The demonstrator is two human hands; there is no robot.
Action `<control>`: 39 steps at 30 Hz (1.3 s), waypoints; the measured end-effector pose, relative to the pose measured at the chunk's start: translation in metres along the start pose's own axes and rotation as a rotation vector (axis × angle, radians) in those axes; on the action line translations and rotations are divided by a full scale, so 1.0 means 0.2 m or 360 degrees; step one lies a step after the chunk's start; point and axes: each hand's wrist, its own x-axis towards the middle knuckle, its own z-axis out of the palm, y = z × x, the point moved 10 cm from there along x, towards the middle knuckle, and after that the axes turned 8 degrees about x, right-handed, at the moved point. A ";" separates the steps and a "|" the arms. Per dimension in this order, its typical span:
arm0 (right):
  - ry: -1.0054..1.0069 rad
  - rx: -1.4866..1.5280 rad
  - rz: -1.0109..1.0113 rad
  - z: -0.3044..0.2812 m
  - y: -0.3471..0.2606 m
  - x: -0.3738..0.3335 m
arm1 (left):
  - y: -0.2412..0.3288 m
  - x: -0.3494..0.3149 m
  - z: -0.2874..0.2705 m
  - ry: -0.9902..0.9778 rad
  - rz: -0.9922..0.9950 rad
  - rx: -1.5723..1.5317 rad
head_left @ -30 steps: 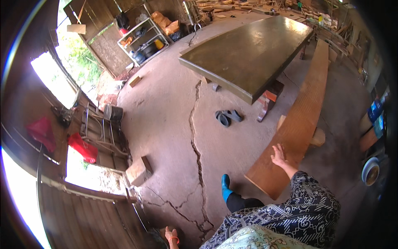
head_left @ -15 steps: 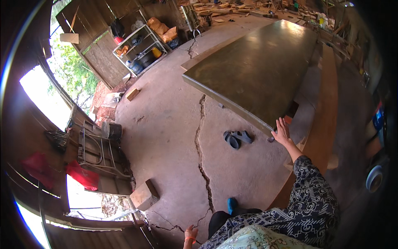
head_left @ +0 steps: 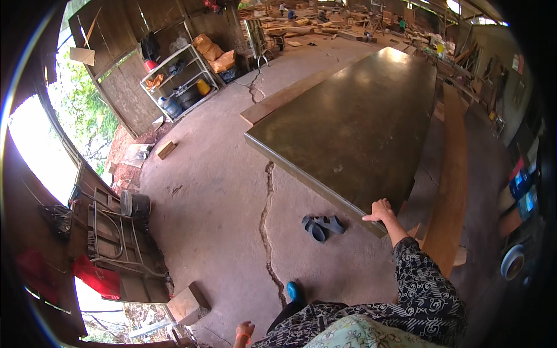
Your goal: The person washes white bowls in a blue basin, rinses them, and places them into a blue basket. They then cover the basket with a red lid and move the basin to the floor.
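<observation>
A large slab [head_left: 348, 133] with a dark greenish-brown, glossy top and a pale edge lies raised above the floor, stretching away ahead of me. My right hand [head_left: 381, 211] rests on its near right corner, thumb stretched out to the left and fingers bent over the top. It touches the slab without wrapping round it. Low in the view, my left hand [head_left: 245, 329] hangs beside my body with an orange band at the wrist. Its fingers look loosely apart, and nothing shows in them.
Dark sandals [head_left: 322, 227] lie on the cracked concrete floor [head_left: 214, 214]. A long wooden plank [head_left: 454, 174] runs along the slab's right side. A wooden block [head_left: 188, 303] sits at lower left. Farther off stand a metal rack [head_left: 180, 78] and scattered timber [head_left: 301, 26].
I have stepped closer to the slab, a blue-shod foot now farther forward. My right hand has gone from flat against the corner to bent over it; my left hand has swung lower.
</observation>
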 end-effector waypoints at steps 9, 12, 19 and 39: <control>-0.0142 -0.0004 0.0208 0.06 0.00 0.07 | 0.57 0.30 -0.68 0.0253 0.0418 -0.0405; -0.0005 -0.0092 0.0192 0.04 0.01 0.06 | 0.59 0.28 -0.68 0.0224 0.0433 -0.0277; -0.0089 -0.0121 0.0223 0.06 0.01 0.08 | 0.30 0.22 -0.53 -0.0024 0.0154 0.0042; -0.0079 -0.0075 0.0277 0.02 -0.02 0.06 | 0.56 0.38 -0.58 0.0024 0.0148 -0.0320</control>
